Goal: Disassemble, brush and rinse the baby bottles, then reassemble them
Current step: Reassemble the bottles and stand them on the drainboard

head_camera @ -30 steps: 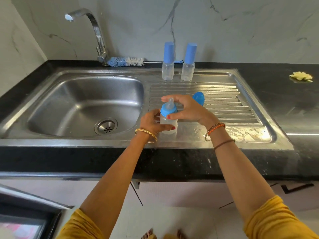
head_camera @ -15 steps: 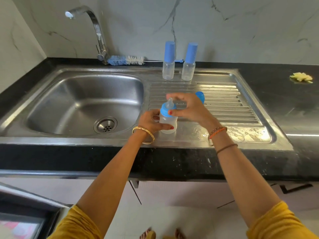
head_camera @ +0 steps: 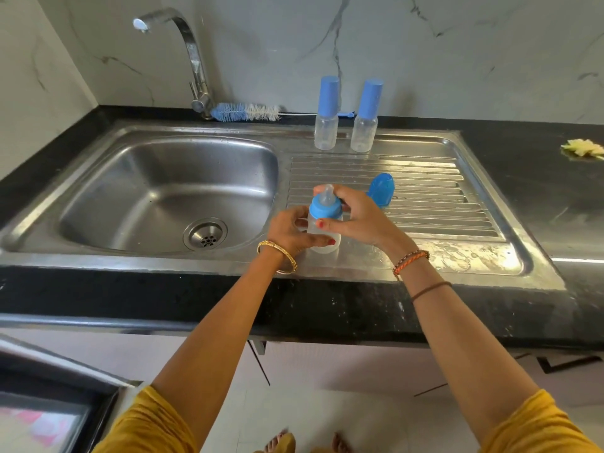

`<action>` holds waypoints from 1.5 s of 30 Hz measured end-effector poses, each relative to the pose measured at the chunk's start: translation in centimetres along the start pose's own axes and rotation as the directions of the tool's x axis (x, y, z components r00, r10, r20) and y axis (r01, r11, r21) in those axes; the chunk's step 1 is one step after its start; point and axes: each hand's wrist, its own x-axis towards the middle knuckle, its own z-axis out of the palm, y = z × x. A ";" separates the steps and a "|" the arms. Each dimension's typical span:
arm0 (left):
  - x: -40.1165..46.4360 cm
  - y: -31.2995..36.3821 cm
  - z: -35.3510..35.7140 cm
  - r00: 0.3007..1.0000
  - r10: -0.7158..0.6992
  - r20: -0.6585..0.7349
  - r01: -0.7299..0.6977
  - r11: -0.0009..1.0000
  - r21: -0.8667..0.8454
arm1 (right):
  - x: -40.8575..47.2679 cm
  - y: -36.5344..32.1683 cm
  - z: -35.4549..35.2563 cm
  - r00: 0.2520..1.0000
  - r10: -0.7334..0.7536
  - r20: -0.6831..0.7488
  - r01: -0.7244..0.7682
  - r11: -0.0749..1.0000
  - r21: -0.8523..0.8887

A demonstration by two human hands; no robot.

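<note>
A small clear baby bottle (head_camera: 322,238) stands on the near edge of the steel drainboard (head_camera: 425,197). My left hand (head_camera: 289,232) grips its body. My right hand (head_camera: 354,217) holds the blue collar ring (head_camera: 325,209) with the clear teat on top, fingers curled round it. The bottle's blue cap (head_camera: 380,189) lies on the drainboard ribs just behind my right hand. Two more capped bottles, one on the left (head_camera: 327,114) and one on the right (head_camera: 366,116), stand upright at the back of the drainboard.
The steel sink basin (head_camera: 163,191) with its drain lies to the left, with a curved tap (head_camera: 186,44) above. A blue and white bottle brush (head_camera: 246,112) lies on the black counter behind the sink. A yellow scrap (head_camera: 583,148) sits at the far right.
The bottle stays in the same place between both hands. My right hand has shifted a little round the blue collar, and the blue cap behind it shows more.
</note>
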 end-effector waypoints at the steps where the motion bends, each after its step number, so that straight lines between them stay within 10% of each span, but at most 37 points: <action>1: 0.1 0.1 -0.1 1.000 -0.003 0.009 0.003 1.000 0.016 | 0.1 0.0 0.1 1.000 0.005 0.018 -0.005 1.000 -0.014; 8: -0.6 0.4 0.3 1.000 0.005 -0.004 -0.005 1.000 -0.008 | 0.6 -0.3 0.3 0.992 0.062 0.112 -0.064 0.998 0.019; 16: -1.2 0.3 0.7 0.986 0.076 -0.149 -0.062 0.993 0.100 | -0.3 -1.6 6.1 0.864 0.080 -0.497 -0.192 0.965 -0.178; 24: -0.4 0.6 -0.4 1.000 0.002 -0.027 0.001 0.992 0.123 | 1.3 -1.3 0.7 0.991 0.088 0.098 -0.099 0.988 0.118; 37: -0.9 0.5 0.7 0.992 -0.014 -0.126 0.032 0.989 0.146 | 1.7 -2.1 5.9 0.796 0.221 -0.563 -0.301 0.952 -0.052; 45: -0.8 0.3 1.1 0.988 -0.048 -0.146 0.052 0.998 0.025 | 0.1 -2.4 1.0 0.957 0.281 -0.073 -0.252 0.928 0.274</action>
